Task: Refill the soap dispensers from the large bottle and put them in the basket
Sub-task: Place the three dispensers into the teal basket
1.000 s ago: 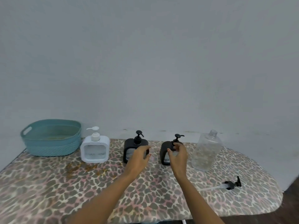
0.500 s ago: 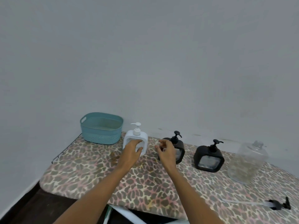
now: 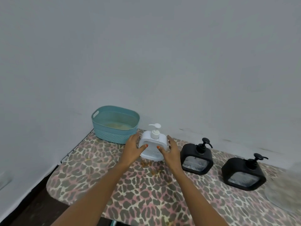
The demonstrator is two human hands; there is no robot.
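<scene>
Well, the long board point(image 3: 146, 198) with its spotted cover lies against the wall point(image 3: 146, 62), so everything stands in one row at the back and my arms reach over the near side. At the far right edge the large bottle point(image 3: 284, 191) shows only as a clear blur, cut off by the frame and well apart from my hands; I judge it sits there as the source for pouring. At the left end the basket point(image 3: 112, 136) stands with its mouth up and no dispenser in it, just beside the white dispenser point(image 3: 152, 150), which should make for a short carry. One black dispenser point(image 3: 196, 158) stands upright just right of my right hand, and a second black dispenser point(image 3: 243, 174) stands further right, both with pumps on; how full they are I cannot tell through their windows. My left hand point(image 3: 132, 148) and right hand point(image 3: 171, 151) flank the white dispenser, one on each side, fingers fairly straight and spread, not clenched, with both thumbs point(image 3: 145, 146) laid on its front face. I take this as a two-sided hold to keep the squat body level, though whether my palms press firmly yet I cannot tell. Its pump point(image 3: 155, 130) is still screwed on, spout pointing left. A small brownish stain point(image 3: 146, 163) marks the cover just in front of it.
</scene>
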